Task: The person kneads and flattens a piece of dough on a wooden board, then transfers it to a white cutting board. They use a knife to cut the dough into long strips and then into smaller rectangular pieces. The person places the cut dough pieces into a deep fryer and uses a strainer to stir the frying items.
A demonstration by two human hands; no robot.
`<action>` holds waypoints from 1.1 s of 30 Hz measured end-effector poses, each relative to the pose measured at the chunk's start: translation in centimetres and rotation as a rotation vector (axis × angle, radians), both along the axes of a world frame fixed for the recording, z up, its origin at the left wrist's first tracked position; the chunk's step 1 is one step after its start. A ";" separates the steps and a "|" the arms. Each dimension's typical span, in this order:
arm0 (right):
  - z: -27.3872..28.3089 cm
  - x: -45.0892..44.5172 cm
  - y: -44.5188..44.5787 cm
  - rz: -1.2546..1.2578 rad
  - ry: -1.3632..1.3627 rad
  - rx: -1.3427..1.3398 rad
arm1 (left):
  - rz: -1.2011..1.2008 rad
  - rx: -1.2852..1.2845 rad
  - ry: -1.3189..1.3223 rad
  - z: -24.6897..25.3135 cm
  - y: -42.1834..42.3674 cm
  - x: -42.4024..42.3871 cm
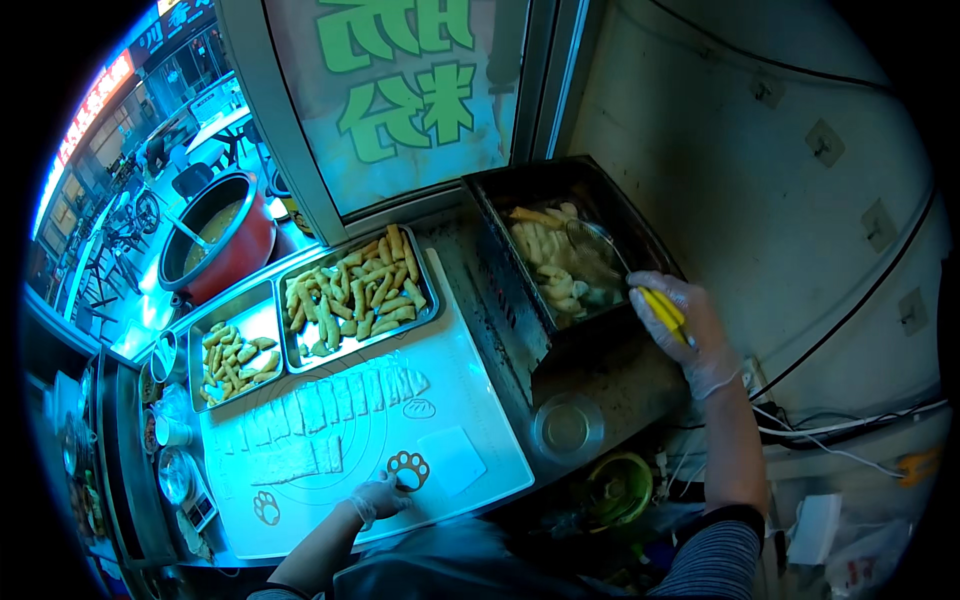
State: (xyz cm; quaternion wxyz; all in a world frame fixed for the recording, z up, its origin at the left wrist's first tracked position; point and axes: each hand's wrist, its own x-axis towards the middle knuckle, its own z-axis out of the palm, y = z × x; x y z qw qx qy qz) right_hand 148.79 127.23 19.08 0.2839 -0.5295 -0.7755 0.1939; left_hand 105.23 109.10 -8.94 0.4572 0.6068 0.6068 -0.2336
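Note:
My right hand (694, 337), in a clear plastic glove, grips the yellow handle (664, 311) of a wire skimmer. The skimmer's mesh head (592, 244) is inside a dark metal fryer (652, 247), over pale and golden dough sticks (544, 251) in oil. Also gloved, my left hand (381, 501) rests on a white pastry mat (345, 517) near its front edge, beside a printed paw mark, with thumb and fingers apart and nothing held. Farther up the mat lie a row of cut dough strips (337, 401) and a larger dough piece (289, 463).
Two steel trays (283, 330) of fried dough sticks stand at the mat's back edge. A white dough scraper (452, 459) lies on the mat. A clear bowl (568, 429) sits below the fryer, a scale (199, 510) at left. Beyond the sill is a red pot (244, 259).

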 end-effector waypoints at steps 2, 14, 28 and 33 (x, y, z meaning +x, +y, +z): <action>-0.2 0.4 -0.1 0.047 -0.018 0.049 | -0.023 0.038 0.011 0.1 0.3 0.3; -1.6 0.3 0.0 0.027 -0.166 0.242 | -0.032 -0.005 0.012 1.1 0.2 0.5; -0.8 1.3 1.4 -0.048 -0.045 0.259 | -0.006 0.014 0.041 1.0 -0.4 0.5; -1.4 1.6 2.6 -0.150 0.052 0.157 | 0.013 0.036 0.046 1.3 -0.6 0.6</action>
